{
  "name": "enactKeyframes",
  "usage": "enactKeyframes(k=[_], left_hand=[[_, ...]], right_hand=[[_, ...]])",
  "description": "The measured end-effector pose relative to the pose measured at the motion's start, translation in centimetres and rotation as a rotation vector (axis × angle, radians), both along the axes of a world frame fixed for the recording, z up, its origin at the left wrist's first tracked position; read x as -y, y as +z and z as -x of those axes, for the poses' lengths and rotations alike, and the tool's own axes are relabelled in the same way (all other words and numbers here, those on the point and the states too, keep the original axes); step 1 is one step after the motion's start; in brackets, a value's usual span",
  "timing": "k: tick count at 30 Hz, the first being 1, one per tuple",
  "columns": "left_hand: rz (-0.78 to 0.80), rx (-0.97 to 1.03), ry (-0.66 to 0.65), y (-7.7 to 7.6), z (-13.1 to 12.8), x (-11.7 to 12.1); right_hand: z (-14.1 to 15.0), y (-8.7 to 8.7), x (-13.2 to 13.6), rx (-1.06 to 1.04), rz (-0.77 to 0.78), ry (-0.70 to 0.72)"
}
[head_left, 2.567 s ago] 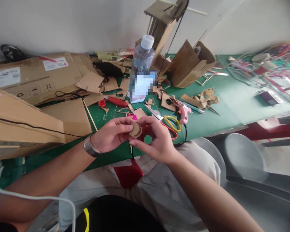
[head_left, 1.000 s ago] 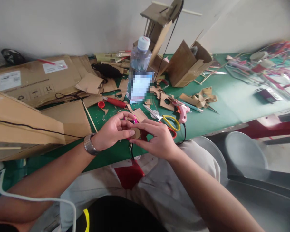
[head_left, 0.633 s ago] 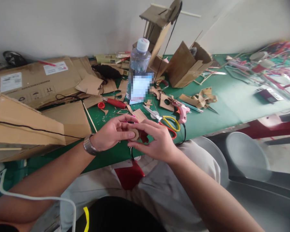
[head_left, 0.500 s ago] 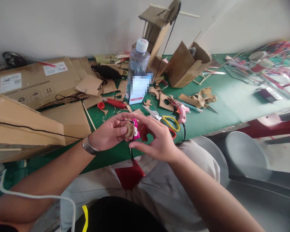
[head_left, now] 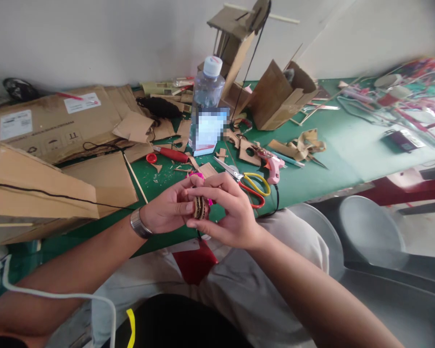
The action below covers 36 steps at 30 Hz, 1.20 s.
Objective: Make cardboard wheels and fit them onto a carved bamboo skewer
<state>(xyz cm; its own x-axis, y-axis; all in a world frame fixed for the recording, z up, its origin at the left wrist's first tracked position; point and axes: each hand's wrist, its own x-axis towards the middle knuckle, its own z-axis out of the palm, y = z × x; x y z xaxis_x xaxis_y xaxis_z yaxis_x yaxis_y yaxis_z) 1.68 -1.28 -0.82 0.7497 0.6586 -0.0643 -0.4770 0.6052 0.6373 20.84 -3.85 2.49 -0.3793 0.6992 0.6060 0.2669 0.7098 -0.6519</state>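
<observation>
Pinching the small round cardboard stack [head_left: 200, 208], the left hand [head_left: 165, 210] has its thumb pressed on the stack's left side, with its fingers curled behind. The right hand [head_left: 235, 212] holds the same stack from the right, with its fingers over the top and its thumb at the bottom edge. The cardboard stack is up on its edge, so its wavy layers show, and it is over the near side of the green table [head_left: 351, 154]. A bright pink thing [head_left: 195, 175] peeks out behind the fingers, but most of it is hidden. A shiny watch [head_left: 140, 223] is on the left wrist. Just past the right hand lie open scissors [head_left: 230, 169] with one yellow handle and one red handle. The pink glue gun [head_left: 274, 170] is to the right of them. Farther back, a phone [head_left: 207, 133] stands in front of a clear bottle [head_left: 207, 92] with a white cap. A red tool [head_left: 172, 154] and a little red ring [head_left: 151, 158] lie to the left, near torn bits of cardboard.
</observation>
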Motion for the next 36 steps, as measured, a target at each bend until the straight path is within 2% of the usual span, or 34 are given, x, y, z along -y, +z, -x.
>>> enactKeyframes(k=[8, 23, 36], left_hand=[[-0.002, -0.044, -0.008, -0.06, 0.00, 0.04], [-0.003, -0.051, 0.062, 0.52, -0.23, 0.04], [-0.043, -0.020, 0.111, 0.49, -0.88, -0.07]], right_hand=[[-0.02, -0.01, -0.06, -0.034, 0.057, 0.036], [0.18, -0.42, -0.14, -0.053, 0.047, 0.044], [0.13, -0.62, -0.25, 0.021, 0.035, 0.018]])
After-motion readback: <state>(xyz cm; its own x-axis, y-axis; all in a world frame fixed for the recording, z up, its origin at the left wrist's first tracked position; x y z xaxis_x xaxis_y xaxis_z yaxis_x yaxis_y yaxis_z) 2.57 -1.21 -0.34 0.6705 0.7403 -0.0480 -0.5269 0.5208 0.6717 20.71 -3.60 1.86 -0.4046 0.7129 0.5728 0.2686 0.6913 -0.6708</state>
